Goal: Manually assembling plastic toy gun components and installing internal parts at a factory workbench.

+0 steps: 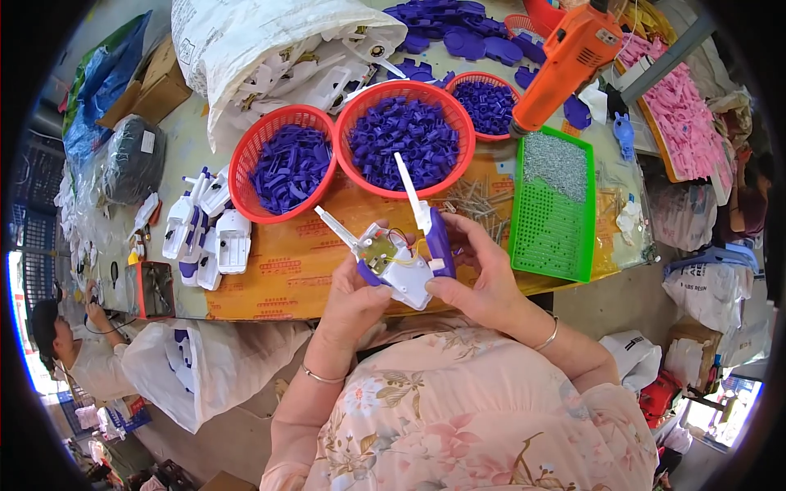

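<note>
Between my hands is a white-and-purple plastic housing (408,278), with a green circuit board (380,255) and thin red and yellow wires showing inside it. Two long white arms stick up from its far side. My left hand (352,303) is closed on the left side, the thumb lying along the near edge. Fingers of my right hand (481,277) wrap round the purple part (440,245) on the right, thumb on the near corner. Some fingertips are hidden behind the housing. Just beyond it stand red baskets (468,168) of small purple plastic parts.
An orange electric screwdriver (565,65) hangs over the table's right half. Below it lies a green tray (553,275) of screws. White-and-purple housings (234,241) are piled at left, near a large white sack (246,41). Another person (78,348) sits at far left.
</note>
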Demonstrator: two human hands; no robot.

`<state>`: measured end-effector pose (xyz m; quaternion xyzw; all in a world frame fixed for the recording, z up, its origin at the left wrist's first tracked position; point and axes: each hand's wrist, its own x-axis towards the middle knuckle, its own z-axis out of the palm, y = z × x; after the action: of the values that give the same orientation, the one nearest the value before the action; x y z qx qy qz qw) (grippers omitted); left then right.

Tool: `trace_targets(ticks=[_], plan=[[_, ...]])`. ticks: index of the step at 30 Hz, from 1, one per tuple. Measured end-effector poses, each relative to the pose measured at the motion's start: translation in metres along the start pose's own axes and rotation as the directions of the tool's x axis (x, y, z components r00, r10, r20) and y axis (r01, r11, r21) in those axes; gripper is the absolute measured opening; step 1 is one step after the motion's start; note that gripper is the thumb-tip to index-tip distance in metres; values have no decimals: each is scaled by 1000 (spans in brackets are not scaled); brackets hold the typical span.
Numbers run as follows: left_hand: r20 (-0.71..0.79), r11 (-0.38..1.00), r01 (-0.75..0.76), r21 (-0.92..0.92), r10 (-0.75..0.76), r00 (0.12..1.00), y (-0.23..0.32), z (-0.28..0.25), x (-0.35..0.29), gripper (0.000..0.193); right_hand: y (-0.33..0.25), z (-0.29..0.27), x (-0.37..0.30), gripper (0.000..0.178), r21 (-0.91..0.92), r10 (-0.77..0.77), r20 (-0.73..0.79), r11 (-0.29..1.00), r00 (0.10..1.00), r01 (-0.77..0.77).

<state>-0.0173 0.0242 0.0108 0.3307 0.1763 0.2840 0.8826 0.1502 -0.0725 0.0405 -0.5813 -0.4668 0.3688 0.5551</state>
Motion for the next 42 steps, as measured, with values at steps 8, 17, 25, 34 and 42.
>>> trace_targets(ticks=[8, 17, 25, 34, 42], plan=[[53, 977, 60, -205, -50, 997, -5, -9, 0, 64, -1, -1, 0, 66, 35, 114, -5, 993, 994, -113], [-142, 992, 31, -118, -48, 989, -8, -6, 2, 48, 18, 2, -7, 65, 350, 298, 106, 882, 949, -316], [-233, 999, 13, -42, -22, 972, -14, -8, 1, 38, 22, 2, -10, 60, 321, 284, 117, 896, 952, -307], [-265, 1000, -12, 1, 12, 964, -14, -1, 3, 39, 2, -5, -11, 56, -273, 277, 34, 927, 960, -257], [-300, 998, -51, 37, 60, 952, -23, 6, 2, 39, -3, 0, 1, 23, -675, -460, 119, 613, 880, 411]])
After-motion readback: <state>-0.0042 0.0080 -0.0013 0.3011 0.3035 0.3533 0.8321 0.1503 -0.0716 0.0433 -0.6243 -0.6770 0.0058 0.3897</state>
